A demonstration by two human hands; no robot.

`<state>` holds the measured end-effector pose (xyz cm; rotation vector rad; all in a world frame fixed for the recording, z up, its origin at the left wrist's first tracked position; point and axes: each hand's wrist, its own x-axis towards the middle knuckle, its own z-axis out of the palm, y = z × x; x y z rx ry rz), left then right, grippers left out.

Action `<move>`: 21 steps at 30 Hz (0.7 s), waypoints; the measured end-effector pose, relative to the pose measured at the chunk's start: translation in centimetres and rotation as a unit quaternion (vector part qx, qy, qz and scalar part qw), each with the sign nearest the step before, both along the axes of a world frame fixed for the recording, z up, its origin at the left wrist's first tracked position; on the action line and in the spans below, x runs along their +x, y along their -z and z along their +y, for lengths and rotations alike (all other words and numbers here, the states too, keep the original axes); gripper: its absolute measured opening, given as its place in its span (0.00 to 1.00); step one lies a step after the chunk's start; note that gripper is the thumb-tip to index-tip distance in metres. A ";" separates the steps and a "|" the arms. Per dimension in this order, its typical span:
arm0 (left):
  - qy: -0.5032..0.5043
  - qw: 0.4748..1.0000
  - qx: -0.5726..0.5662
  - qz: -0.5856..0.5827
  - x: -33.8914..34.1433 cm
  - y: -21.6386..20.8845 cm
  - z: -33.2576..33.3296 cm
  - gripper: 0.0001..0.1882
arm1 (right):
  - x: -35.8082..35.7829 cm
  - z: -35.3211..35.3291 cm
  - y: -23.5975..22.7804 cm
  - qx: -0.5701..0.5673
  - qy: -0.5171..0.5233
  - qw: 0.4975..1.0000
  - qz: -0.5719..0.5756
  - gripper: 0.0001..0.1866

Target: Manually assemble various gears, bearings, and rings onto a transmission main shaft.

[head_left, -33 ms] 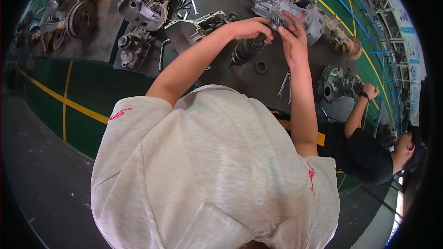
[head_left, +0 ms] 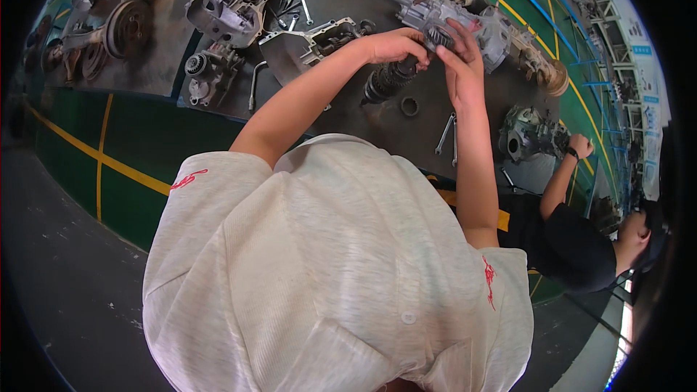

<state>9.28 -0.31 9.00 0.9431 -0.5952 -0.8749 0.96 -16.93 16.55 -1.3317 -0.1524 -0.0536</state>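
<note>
My left hand (head_left: 396, 45) is closed around the upper end of a dark gear shaft (head_left: 385, 81), which stands tilted above the dark workbench (head_left: 363, 127). Opposite it, my right hand (head_left: 461, 62) pinches the toothed gear at the top of the same shaft. Just beyond both hands lies a grey cast gearbox housing (head_left: 472, 22). My light shirt fills the lower half of the picture and hides the near edge of the bench.
A small metal ring (head_left: 409, 107) and two wrenches (head_left: 446, 134) lie near the shaft. Other grey housings (head_left: 225, 11) and an open half case (head_left: 319, 38) sit to the left. At the right a person in black (head_left: 573, 239) reaches to another casing (head_left: 528, 134).
</note>
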 end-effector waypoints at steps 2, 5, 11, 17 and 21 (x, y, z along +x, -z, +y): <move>-0.021 0.996 0.036 -0.084 0.1 0.3 0.0 0.21 | -0.5 0.0 0.1 -0.027 0.003 1.000 -0.007 0.29; -0.050 0.989 0.036 -0.137 -0.8 0.1 0.2 0.32 | -0.7 -0.3 1.9 -0.117 0.012 0.993 -0.014 0.30; -0.158 0.947 0.127 -0.251 -2.4 -1.1 1.0 0.43 | -1.3 -1.1 5.2 -0.188 0.041 0.981 -0.030 0.25; -0.233 0.795 0.164 -0.536 -2.1 0.2 1.5 0.39 | -1.4 -1.0 5.1 -0.320 0.046 0.945 -0.050 0.24; -0.165 0.889 0.197 -0.379 -4.4 3.4 2.0 0.44 | -1.9 -0.3 6.3 -0.317 0.022 0.948 -0.014 0.26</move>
